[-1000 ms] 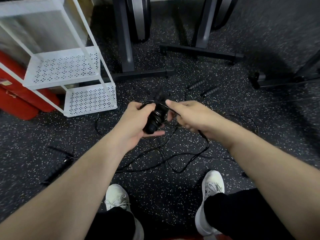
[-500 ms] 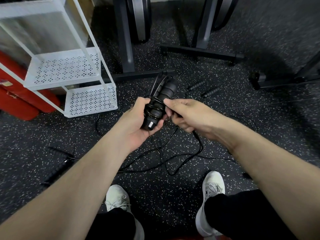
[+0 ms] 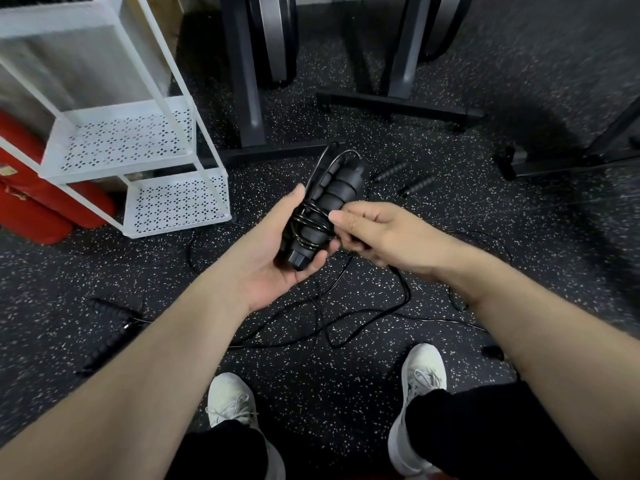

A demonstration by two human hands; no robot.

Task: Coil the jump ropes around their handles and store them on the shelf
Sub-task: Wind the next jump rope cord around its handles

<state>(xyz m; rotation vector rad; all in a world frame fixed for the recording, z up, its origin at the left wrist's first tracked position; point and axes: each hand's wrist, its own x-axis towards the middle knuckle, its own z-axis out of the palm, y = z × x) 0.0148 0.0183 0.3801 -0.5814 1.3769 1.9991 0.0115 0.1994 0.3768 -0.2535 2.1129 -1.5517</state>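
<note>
Paired black ribbed foam jump-rope handles (image 3: 325, 206), partly wrapped in thin black cord (image 3: 401, 292), held mid-air above the floor.

The left hand (image 3: 277, 251) grips the lower end of the handles, thumb and fingers curled around them; the right hand (image 3: 374, 233) pinches the cord against the wrap. Compared with one second ago, the bundle is tilted more upright and more cord loops cross it. Loose cord trails down onto the dark speckled rubber floor (image 3: 346, 386) between two white shoes (image 3: 232, 400). Further black handles lie at far right (image 3: 415, 185) and near left (image 3: 107, 330). The white perforated metal shelf (image 3: 138, 143) stands at upper left, its tiers bare, red cylinders (image 3: 38, 202) behind it. Black machine bases (image 3: 398, 105) border the far side.
</note>
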